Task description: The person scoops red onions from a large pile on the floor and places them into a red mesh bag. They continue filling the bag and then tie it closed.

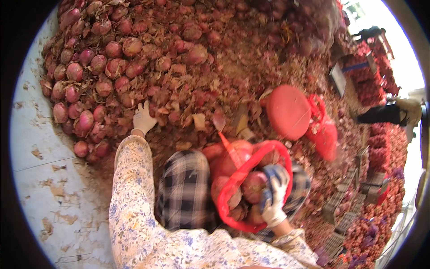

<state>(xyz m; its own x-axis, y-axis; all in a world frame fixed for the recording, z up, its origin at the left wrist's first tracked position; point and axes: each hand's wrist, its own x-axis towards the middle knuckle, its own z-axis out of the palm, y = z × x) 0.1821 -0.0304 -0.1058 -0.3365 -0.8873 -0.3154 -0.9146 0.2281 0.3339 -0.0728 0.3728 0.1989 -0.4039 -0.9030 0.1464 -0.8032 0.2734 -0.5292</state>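
Note:
My left hand point(144, 118), in a white glove, reaches to the near edge of a heap of red onions point(116, 69). Its fingers are spread, with loose skins around them and no onion visible in its grasp. Between my knees stands a red net bag point(231, 183) with a thick red rim, holding several large onions. An orange strip point(230, 148) rises from its far side. My right hand point(276, 195), gloved in white with blue-coated fingers, is inside the bag's mouth. Its fingers and thumb close on the side of a red onion point(253, 187).
A round red plastic object point(289, 112) lies beyond the bag, beside another red net bag point(323, 132). Pale flooring point(43, 175) borders the heap at left. Grey crates point(341, 198) and stacked filled bags point(376, 146) line the right, where a person point(386, 114) stands.

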